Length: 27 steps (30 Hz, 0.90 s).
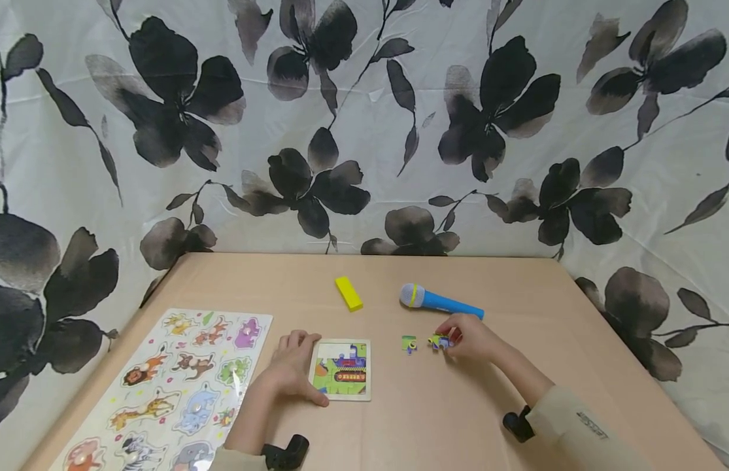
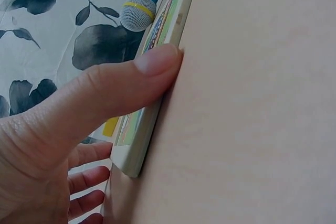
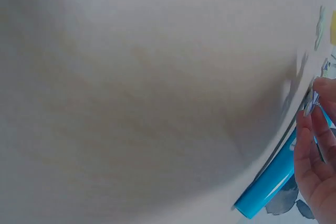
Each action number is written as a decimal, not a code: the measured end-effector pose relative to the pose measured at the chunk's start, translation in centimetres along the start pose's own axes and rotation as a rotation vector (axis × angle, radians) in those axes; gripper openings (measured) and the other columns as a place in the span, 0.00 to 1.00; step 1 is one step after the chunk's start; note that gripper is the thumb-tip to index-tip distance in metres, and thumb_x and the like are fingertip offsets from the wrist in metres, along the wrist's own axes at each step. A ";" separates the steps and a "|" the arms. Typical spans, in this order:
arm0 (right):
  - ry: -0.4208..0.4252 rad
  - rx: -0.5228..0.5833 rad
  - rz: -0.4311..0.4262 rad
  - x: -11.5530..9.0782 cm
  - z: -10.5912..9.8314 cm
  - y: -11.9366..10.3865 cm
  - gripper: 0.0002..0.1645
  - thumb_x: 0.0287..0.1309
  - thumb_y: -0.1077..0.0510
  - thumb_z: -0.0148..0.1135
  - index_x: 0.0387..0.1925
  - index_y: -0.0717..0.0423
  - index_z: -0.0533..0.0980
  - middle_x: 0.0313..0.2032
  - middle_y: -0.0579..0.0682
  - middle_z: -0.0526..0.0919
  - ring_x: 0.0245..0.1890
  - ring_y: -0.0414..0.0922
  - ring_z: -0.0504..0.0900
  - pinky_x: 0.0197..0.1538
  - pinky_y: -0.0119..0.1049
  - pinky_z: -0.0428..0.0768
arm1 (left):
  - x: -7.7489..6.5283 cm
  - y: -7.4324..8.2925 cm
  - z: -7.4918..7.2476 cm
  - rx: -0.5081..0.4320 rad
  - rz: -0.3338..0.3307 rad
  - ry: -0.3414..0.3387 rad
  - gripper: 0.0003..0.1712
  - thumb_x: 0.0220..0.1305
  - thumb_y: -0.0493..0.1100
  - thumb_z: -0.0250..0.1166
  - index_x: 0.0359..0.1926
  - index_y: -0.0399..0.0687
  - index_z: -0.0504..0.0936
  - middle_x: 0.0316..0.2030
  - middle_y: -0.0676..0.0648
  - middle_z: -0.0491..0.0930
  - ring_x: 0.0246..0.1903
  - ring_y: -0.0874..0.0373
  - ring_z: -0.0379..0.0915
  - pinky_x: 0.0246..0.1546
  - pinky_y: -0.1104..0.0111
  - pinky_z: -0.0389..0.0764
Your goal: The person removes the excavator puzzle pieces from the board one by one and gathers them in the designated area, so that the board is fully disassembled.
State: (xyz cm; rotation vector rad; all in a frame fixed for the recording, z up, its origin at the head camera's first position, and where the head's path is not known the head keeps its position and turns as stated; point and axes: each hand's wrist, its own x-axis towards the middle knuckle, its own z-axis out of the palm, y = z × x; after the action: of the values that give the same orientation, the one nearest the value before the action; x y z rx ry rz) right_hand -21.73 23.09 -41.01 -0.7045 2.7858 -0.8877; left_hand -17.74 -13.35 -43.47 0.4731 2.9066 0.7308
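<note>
My left hand rests against the left side of a small square puzzle board, which shows a vehicle picture. In the left wrist view, the thumb lies straight and presses the board's edge, with the other fingers beside its corner. My right hand pinches a small jigsaw piece between thumb and fingertips, to the right of the board. Fingers partly hide that piece in the head view. Left of this hand lies a loose green jigsaw piece.
A blue toy microphone lies just behind my right hand. Farther back sits a yellow block. A large animal sticker sheet covers the table's left side. Behind the table hangs a floral cloth.
</note>
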 end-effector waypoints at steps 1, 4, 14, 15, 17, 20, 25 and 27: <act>-0.004 0.000 0.009 0.1 0.0 0.1 0.18 0.38 0.70 0.69 0.37 0.64 0.80 0.32 0.50 0.80 0.29 0.44 0.76 0.31 0.30 0.76 | 0.0 0.0 0.0 0.004 0.000 0.001 0.68 0.12 0.61 0.81 0.61 0.40 0.63 0.53 0.40 0.60 0.53 0.43 0.53 0.54 0.51 0.59; -0.026 0.007 0.040 0.4 0.1 0.2 0.18 0.37 0.70 0.69 0.37 0.64 0.80 0.32 0.49 0.80 0.28 0.43 0.76 0.31 0.30 0.76 | -0.1 0.0 -0.1 0.003 -0.002 0.001 0.68 0.12 0.61 0.81 0.61 0.40 0.63 0.53 0.41 0.60 0.53 0.43 0.53 0.53 0.51 0.60; -0.045 -0.012 0.081 0.6 0.4 0.1 0.18 0.37 0.70 0.70 0.36 0.64 0.80 0.32 0.48 0.80 0.29 0.43 0.75 0.31 0.30 0.76 | 0.0 0.0 0.1 -0.002 -0.008 -0.001 0.67 0.14 0.61 0.81 0.61 0.41 0.63 0.53 0.41 0.60 0.53 0.43 0.52 0.52 0.52 0.61; -0.046 -0.014 0.084 0.6 0.5 0.1 0.18 0.37 0.70 0.70 0.36 0.63 0.80 0.32 0.48 0.79 0.28 0.43 0.75 0.31 0.30 0.76 | 0.0 0.0 0.1 -0.002 -0.009 -0.002 0.67 0.14 0.61 0.81 0.61 0.41 0.63 0.53 0.41 0.60 0.53 0.43 0.52 0.52 0.52 0.61; -0.050 -0.024 0.083 0.6 0.6 0.1 0.18 0.37 0.69 0.70 0.36 0.63 0.80 0.31 0.48 0.79 0.28 0.43 0.75 0.31 0.29 0.75 | 0.0 0.0 0.1 -0.003 -0.011 -0.004 0.67 0.14 0.61 0.81 0.61 0.41 0.63 0.53 0.41 0.60 0.53 0.43 0.52 0.53 0.51 0.61; -0.051 -0.028 0.096 0.6 0.7 0.0 0.18 0.37 0.69 0.70 0.37 0.63 0.80 0.30 0.47 0.79 0.28 0.43 0.74 0.30 0.29 0.74 | 0.0 0.0 0.1 -0.008 -0.012 -0.004 0.67 0.14 0.61 0.81 0.61 0.41 0.63 0.53 0.41 0.60 0.53 0.43 0.52 0.53 0.51 0.61; -0.052 -0.018 0.115 0.6 0.7 -0.2 0.19 0.37 0.69 0.70 0.38 0.63 0.80 0.31 0.48 0.78 0.29 0.44 0.73 0.31 0.30 0.74 | 0.0 0.0 0.1 -0.014 -0.015 -0.003 0.67 0.13 0.61 0.81 0.61 0.41 0.64 0.53 0.41 0.60 0.53 0.43 0.52 0.53 0.51 0.61; -0.054 -0.017 0.116 0.6 0.6 -0.2 0.19 0.37 0.70 0.70 0.38 0.63 0.80 0.31 0.48 0.78 0.29 0.44 0.73 0.31 0.30 0.74 | 0.0 0.0 0.1 -0.012 -0.015 -0.003 0.67 0.13 0.61 0.81 0.61 0.41 0.64 0.53 0.41 0.60 0.53 0.43 0.52 0.53 0.51 0.61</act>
State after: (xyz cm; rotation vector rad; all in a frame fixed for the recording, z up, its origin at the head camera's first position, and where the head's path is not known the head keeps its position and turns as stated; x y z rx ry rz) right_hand -21.98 22.34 -41.38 -0.5546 2.7571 -0.8123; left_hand -17.77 -13.29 -43.50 0.4502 2.8982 0.7444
